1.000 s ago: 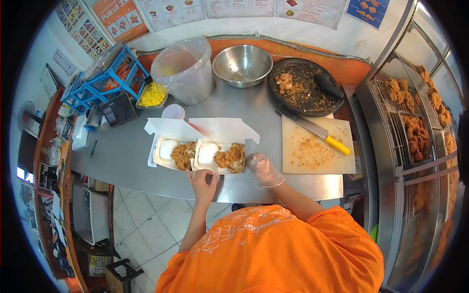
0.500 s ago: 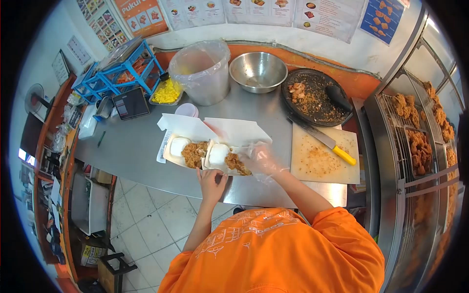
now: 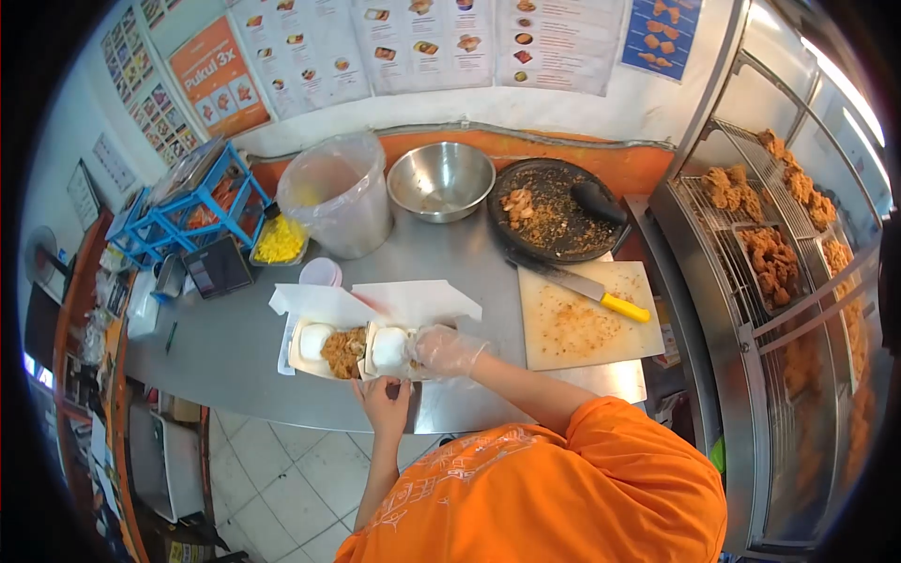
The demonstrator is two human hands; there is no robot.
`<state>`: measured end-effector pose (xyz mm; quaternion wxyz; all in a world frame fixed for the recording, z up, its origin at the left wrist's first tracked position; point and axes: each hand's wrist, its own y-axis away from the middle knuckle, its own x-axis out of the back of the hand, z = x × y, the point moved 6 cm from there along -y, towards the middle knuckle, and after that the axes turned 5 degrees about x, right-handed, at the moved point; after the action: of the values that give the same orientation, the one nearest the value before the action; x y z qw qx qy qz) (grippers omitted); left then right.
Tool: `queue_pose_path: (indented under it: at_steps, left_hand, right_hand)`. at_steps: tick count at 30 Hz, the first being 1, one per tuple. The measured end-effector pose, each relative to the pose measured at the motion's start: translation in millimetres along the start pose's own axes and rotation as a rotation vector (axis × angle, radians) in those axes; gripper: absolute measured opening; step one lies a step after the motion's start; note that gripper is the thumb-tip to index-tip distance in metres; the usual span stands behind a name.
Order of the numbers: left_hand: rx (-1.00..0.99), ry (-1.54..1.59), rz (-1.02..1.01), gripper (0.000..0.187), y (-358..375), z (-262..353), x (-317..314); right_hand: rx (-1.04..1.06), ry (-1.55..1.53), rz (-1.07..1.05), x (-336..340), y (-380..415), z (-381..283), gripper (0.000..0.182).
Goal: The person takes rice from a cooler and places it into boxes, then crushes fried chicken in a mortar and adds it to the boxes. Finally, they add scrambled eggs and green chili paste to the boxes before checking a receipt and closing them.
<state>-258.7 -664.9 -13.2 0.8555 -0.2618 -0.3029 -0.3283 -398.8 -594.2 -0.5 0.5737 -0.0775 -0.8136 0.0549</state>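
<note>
Two open white paper takeaway boxes stand side by side near the counter's front edge. The left box (image 3: 293, 349) holds a white mound of rice (image 3: 313, 342) and a piece of brown fried chicken (image 3: 344, 352). In the right box lies another rice mound (image 3: 390, 348). My right hand (image 3: 447, 352), in a clear plastic glove, is closed over the fried chicken at that box's right side and hides most of it. My bare left hand (image 3: 383, 405) has its fingers apart, fingertips against the boxes' front edge.
Right of the boxes, a yellow-handled knife (image 3: 601, 293) lies on a crumb-covered cutting board (image 3: 554, 342). Behind are a round dark tray (image 3: 601, 246), a steel bowl (image 3: 441, 183) and a plastic-lined bucket (image 3: 343, 211). A fried-chicken display cabinet (image 3: 718, 375) stands at right.
My gloved right hand has moved left, farther over the right box, covering its chicken. My left hand stays at the boxes' front edge. The whole view has shifted.
</note>
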Motion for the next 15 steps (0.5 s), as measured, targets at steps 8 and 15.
queue_pose_path:
  at_steps: [8, 15]
  left_hand:
    - [0.117, -0.022, -0.009, 0.021, 0, -7, -3]
    - [0.106, -0.054, -0.009, 0.020, -2, -6, -2]
  right_hand:
    - [-0.041, -0.135, 0.103, 17, 9, -2, 0.024]
    - [-0.198, -0.052, 0.050, 17, 9, -3, 0.027]
